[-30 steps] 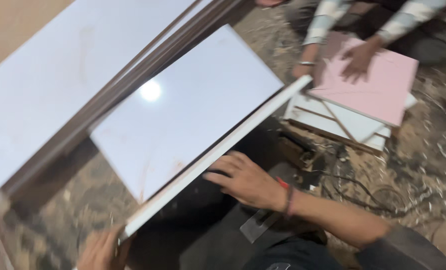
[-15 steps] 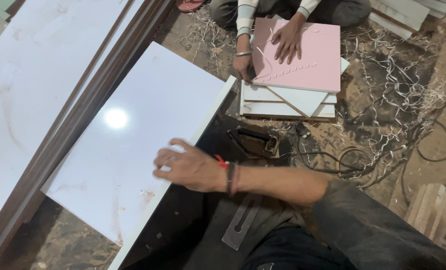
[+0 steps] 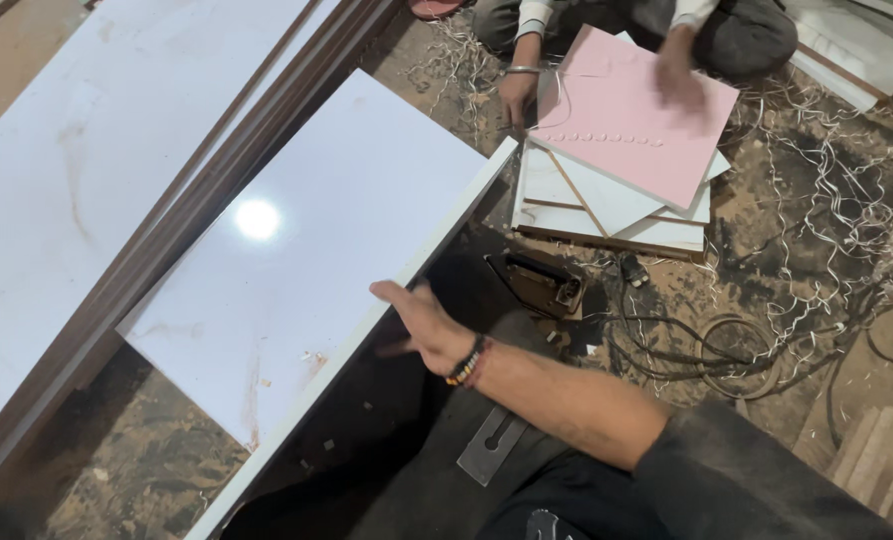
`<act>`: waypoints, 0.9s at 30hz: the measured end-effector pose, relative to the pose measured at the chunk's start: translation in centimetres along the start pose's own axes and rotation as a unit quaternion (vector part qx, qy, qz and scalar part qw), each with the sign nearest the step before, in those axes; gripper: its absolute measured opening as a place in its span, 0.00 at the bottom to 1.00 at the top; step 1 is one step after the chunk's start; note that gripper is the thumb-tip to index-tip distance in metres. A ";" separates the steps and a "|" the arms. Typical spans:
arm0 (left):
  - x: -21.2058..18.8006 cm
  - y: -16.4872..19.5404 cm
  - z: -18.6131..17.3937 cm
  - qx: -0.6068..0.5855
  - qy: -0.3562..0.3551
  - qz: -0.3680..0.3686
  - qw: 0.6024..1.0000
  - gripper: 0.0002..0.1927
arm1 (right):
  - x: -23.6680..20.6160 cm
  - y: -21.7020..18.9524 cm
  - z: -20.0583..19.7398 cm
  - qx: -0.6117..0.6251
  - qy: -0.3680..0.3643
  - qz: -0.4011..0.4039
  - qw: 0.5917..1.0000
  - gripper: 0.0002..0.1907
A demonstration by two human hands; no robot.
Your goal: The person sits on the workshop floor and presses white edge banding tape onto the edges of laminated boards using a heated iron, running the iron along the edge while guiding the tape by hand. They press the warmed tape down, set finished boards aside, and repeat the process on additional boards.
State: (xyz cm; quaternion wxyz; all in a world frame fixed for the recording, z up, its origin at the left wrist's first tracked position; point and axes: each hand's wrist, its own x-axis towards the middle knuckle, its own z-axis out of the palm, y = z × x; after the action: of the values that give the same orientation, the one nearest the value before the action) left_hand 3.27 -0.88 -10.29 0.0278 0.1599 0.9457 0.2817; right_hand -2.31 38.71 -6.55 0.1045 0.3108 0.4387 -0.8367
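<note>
Beside the white laminated panel (image 3: 311, 255), lying flat on the shaving-strewn floor: right hand (image 3: 421, 325), fingers spread and empty, hovering at the panel's near edge. Left hand out of view. Handling judgement: grip the long edge squarely, clear of the co-worker's pink board (image 3: 631, 125).

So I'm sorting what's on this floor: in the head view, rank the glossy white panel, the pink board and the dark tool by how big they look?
1. glossy white panel, largest by far
2. pink board; it lies farther from the camera, so it may look smaller than it is
3. dark tool, smallest
</note>
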 end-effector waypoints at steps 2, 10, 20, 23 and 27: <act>-0.3 0.7 -0.4 -0.013 0.012 -0.010 1.000 0.26 | -0.3 -0.3 0.4 0.005 -0.019 -0.015 1.000 0.28; 2.2 5.5 1.2 -0.140 0.047 -0.071 0.987 0.28 | -8.8 -1.6 -5.9 0.017 -0.022 -0.054 0.998 0.20; 5.2 17.3 7.0 -0.364 0.027 -0.108 0.925 0.29 | -19.7 1.2 -23.0 0.176 0.088 -0.211 0.957 0.16; 5.1 21.3 8.8 -0.409 0.000 -0.102 0.907 0.30 | -21.3 1.7 -28.7 0.272 0.157 -0.240 0.919 0.17; 6.0 25.8 9.5 -0.461 -0.043 -0.084 0.882 0.31 | -22.9 1.7 -34.1 0.365 0.247 -0.307 0.844 0.23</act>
State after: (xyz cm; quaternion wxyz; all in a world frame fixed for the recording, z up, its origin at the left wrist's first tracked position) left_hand 6.34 26.41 -4.11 0.1625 0.0604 0.7167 0.6755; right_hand 31.02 62.68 -8.04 -0.3900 0.3721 0.1862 -0.8215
